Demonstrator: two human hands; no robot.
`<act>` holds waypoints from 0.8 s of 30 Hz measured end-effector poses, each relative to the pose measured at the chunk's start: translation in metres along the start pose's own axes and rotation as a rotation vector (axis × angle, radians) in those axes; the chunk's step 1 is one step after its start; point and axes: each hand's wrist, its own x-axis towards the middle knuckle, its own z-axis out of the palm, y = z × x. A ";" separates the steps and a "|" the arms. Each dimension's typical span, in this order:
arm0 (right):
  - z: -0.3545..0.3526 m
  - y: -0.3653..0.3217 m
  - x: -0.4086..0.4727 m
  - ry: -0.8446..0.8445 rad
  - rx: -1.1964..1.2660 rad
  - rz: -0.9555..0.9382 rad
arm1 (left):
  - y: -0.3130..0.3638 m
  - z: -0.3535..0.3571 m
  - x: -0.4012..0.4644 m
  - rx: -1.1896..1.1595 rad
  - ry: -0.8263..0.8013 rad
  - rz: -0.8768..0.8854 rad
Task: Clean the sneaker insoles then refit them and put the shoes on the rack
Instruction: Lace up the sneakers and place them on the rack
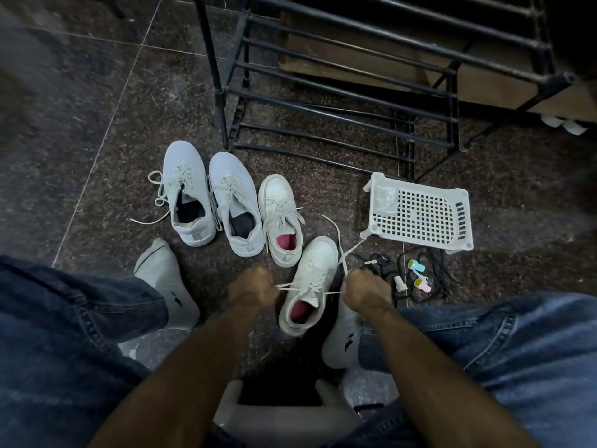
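Observation:
A white sneaker (311, 282) with a red insole (299, 310) stands on the floor between my hands. My left hand (253, 286) grips the left end of its lace (339, 240), and my right hand (363, 291) grips the right end; the lace is pulled taut sideways. Its mate (280, 215), also with a red insole, stands just beyond. Two grey sneakers (185, 185) (234, 198) with dark insoles sit side by side to the left. The black metal shoe rack (339, 88) stands behind them.
A white perforated plastic stand (420, 215) lies right of the shoes. Black cords, a small white plug and pastel bits (418, 276) are scattered below it. My socked feet (168, 282) (344, 337) flank the sneaker. A white stool (284, 415) is under me.

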 end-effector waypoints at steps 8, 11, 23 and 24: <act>-0.021 0.005 0.005 -0.228 0.325 -0.091 | -0.001 -0.030 0.008 -0.590 -0.090 -0.162; -0.033 0.000 0.003 -0.256 0.603 -0.136 | 0.026 -0.053 0.000 -0.886 -0.157 -0.070; -0.089 -0.013 -0.028 -0.127 1.346 -0.349 | 0.084 -0.068 -0.049 -0.988 -0.491 0.207; -0.087 -0.014 -0.026 -0.104 1.382 -0.285 | 0.085 -0.071 -0.052 -0.983 -0.498 0.185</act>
